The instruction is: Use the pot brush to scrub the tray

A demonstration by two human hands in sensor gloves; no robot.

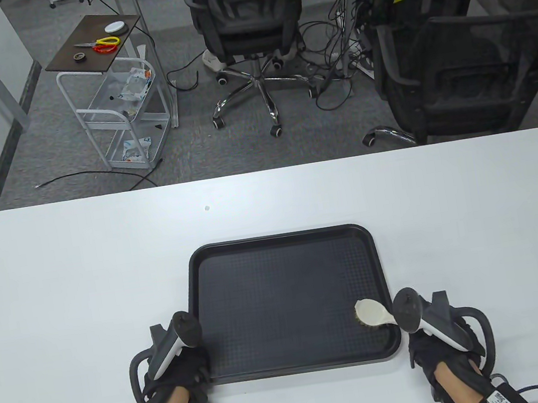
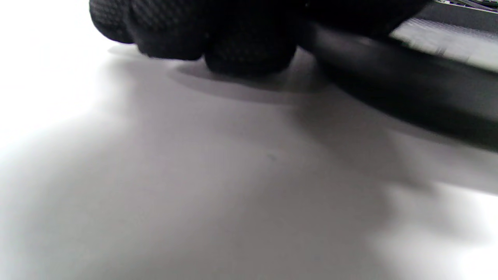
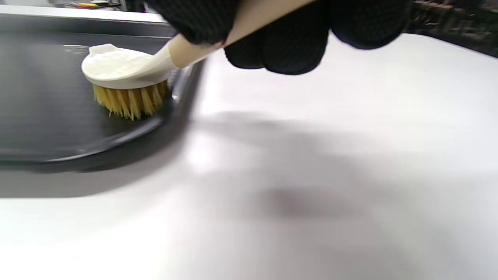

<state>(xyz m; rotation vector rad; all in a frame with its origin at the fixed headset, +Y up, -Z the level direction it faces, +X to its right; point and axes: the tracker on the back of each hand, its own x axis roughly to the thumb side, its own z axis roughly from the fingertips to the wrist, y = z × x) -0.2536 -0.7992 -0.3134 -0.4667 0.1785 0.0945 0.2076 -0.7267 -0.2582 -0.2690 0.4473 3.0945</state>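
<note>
The right hand, just off the tray's near right corner, grips the pot brush by its handle, bristles down on that corner's floor, likely so scrubbing can start there. The left hand rests curled against the tray's near left corner, probably bracing it; whether it actually grips the rim, I cannot tell. Nothing sits on the tray's floor. Beyond the tray, across the table, stand office chairs and a cart.

Beyond the white surface lay grey carpet. A black office chair stood behind its far edge; left of the chair stood a white wire cart carrying yellow scissors, and right of it a tangle of cables and a second black chair.
</note>
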